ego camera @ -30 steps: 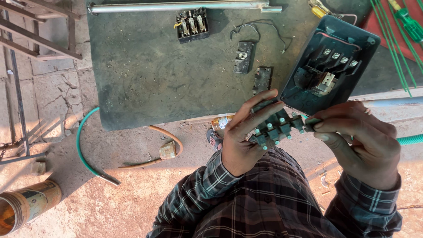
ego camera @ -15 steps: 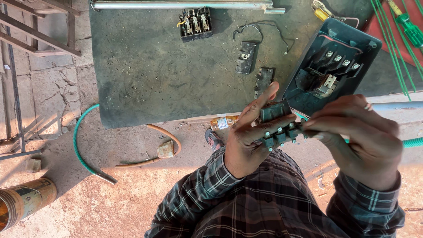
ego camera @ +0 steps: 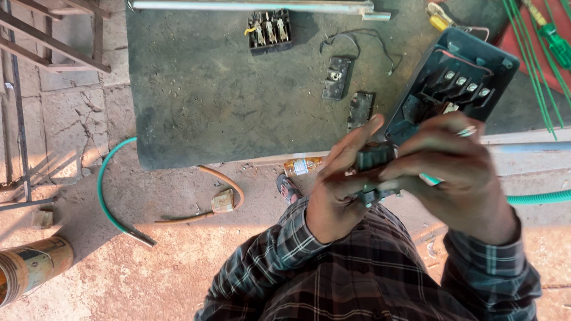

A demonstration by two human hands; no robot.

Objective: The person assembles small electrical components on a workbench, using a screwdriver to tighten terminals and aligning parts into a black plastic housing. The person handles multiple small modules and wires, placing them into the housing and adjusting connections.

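Head view, looking down past a plaid shirt (ego camera: 357,279). Far left, bottom: a yellowish cylinder (ego camera: 30,267) lying on the dirt floor. Right of it, a green hose (ego camera: 106,196) curves along the ground, with an orange hose (ego camera: 229,181) near a small tan block (ego camera: 223,201). Above these, a dark metal sheet (ego camera: 196,95) carries a black terminal block (ego camera: 269,31) near its top edge, then two smaller black parts (ego camera: 337,77) and (ego camera: 361,107) side by side with thin wire above them. Centre: left hand (ego camera: 333,196), fingers curled from below onto a small black switch part (ego camera: 375,160), index finger stretched up. The part sits between both hands, held above the lap, just in front of an open grey switch box (ego camera: 458,77) tilted on the sheet's right end. Right hand (ego camera: 458,178) closes over the part from above, fingers bent round it; most of the part is hidden. Far right: green wires (ego camera: 529,53) and a green-handled screwdriver (ego camera: 556,41) on a red surface.
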